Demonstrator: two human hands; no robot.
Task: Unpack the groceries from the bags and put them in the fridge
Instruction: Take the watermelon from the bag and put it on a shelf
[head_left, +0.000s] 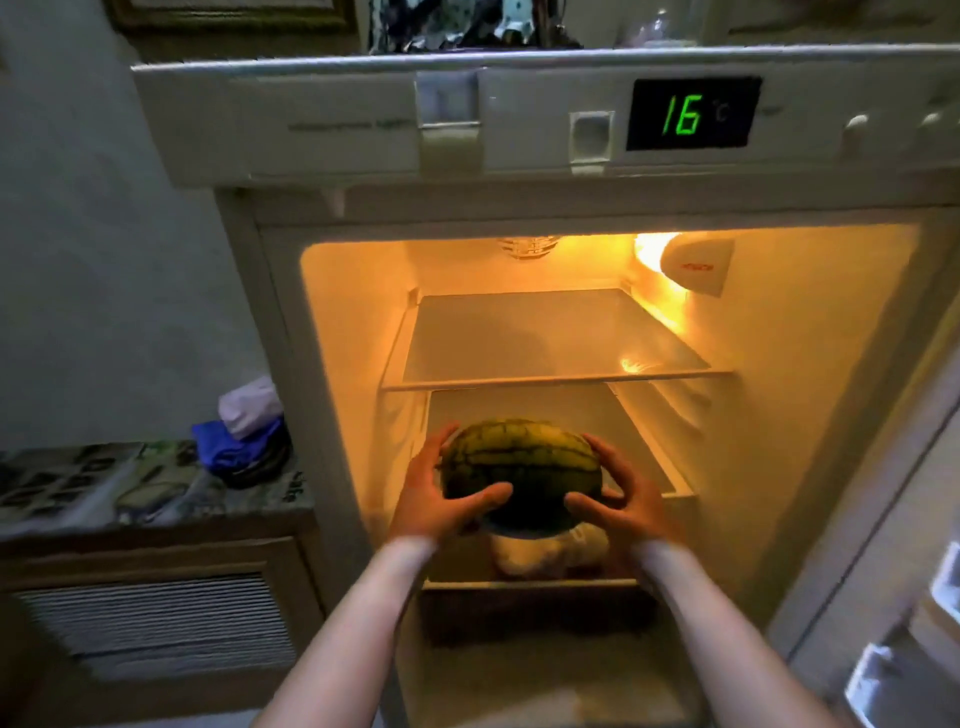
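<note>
A: What's the biggest thing you see from the head camera?

B: The fridge (545, 208), door open and lit inside, its display (693, 114) reading 16. An upper glass shelf (545, 338) sits bare; a second shelf (639, 441) lies just under it.

A: And to the side?

B: A patterned worktop (130, 488) on my left, with a pile of blue and pale cloths (244, 431) at its near corner, next to the fridge wall.

A: Where's the melon?

B: The watermelon (519, 473) is in front of the second shelf, at the fridge opening, held up off everything. Something pale (550, 553) lies on the level below it; I cannot tell what.

A: Your hands?

B: My left hand (441, 493) is clamped on the melon's left side, thumb across the front. My right hand (618, 499) grips the right side the same way, fingers spread around the rind.
</note>
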